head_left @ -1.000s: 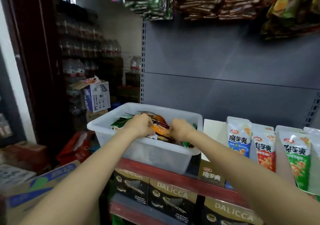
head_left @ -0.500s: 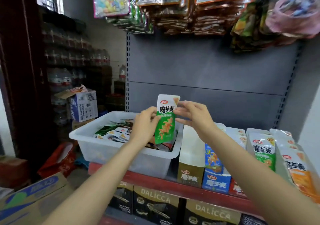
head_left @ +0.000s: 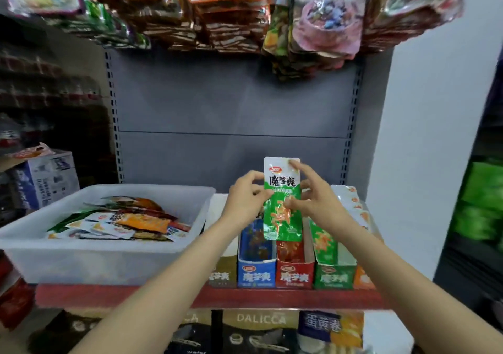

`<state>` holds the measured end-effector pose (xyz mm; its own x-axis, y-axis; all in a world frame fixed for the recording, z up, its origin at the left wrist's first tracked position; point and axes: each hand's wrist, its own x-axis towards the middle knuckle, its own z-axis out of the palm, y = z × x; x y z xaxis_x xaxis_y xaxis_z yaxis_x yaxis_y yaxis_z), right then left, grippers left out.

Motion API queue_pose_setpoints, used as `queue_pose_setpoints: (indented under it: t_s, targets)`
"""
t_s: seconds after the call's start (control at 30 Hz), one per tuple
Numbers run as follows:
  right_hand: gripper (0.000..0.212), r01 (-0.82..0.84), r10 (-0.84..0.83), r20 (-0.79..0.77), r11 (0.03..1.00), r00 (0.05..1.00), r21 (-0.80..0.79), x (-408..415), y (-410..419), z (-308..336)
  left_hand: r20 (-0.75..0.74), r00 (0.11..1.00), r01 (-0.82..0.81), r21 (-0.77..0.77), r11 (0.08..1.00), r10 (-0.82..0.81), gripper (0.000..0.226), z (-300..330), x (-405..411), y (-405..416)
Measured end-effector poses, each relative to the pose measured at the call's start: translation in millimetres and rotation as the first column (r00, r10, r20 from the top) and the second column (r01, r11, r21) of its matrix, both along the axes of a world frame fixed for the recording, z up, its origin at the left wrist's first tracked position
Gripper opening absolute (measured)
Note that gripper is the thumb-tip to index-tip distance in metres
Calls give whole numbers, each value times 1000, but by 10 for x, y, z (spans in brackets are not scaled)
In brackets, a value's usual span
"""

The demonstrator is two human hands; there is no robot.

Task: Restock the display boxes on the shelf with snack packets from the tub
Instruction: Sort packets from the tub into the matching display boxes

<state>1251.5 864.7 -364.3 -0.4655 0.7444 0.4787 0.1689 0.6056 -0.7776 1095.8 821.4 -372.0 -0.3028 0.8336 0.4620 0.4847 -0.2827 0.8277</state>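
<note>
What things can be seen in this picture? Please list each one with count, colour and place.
packet: one, green and white, held upright above the boxes
tub: one, clear white, left on the shelf, mixed packets inside
display boxes: at least five; brown, blue, red, green, orange; in a row right of the tub
shelf: one, red edge
hanging snack bags: many, mixed colours, top
carton: one, white and blue, far left
left hand: grips the packet's left edge
right hand: pinches the packet

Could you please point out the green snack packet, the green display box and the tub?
green snack packet (head_left: 283, 190): head view, printed front.
green display box (head_left: 334, 277): head view, front panel.
tub (head_left: 89, 261): head view, near wall.
</note>
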Motion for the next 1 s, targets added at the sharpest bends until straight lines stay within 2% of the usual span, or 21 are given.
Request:
queue_pose_setpoints:
  t_s: [0.1, 0.27, 0.37, 0.43, 0.53, 0.67, 0.73, 0.93, 1.0]
  targets:
    - [71, 90, -89, -10, 996, 996, 6, 267, 150, -29, -61, 998, 16, -19, 1000, -17, 28, 5, 276, 138]
    - [77, 300, -300, -11, 950, 954, 80, 579, 441, -121, -278, 960, -5, -107, 994, -25, 38, -83, 512, 275]
    - [77, 330, -336, 72, 940, 939, 86, 627, 526, -239, -417, 906, -18, -207, 978, -72, 42, -122, 582, 331]
    - [78, 312, -328, 147, 942, 933, 123, 616, 545, -322, -459, 880, -17, -289, 957, -123, 45, -123, 609, 357]
    - [76, 288, -359, 326, 926, 874, 245, 574, 549, -372, -392, 898, 25, -403, 915, -198, 52, -167, 607, 409]
    - [75, 282, -444, 507, 887, 739, 366, 560, 514, -336, -199, 947, 135, -466, 875, -252, 38, -238, 617, 424]
    - [79, 272, -465, 547, 876, 696, 399, 538, 546, -359, -146, 953, 166, -486, 858, -267, 41, -236, 616, 425]
    - [78, 272, -586, 563, 794, 583, 544, 547, 555, -436, -155, 960, 128, -502, 855, -235, 60, -259, 619, 448]
    - [77, 264, -580, 572, 798, 580, 542, 560, 566, -471, -147, 964, 123, -492, 862, -221, 60, -257, 624, 448]
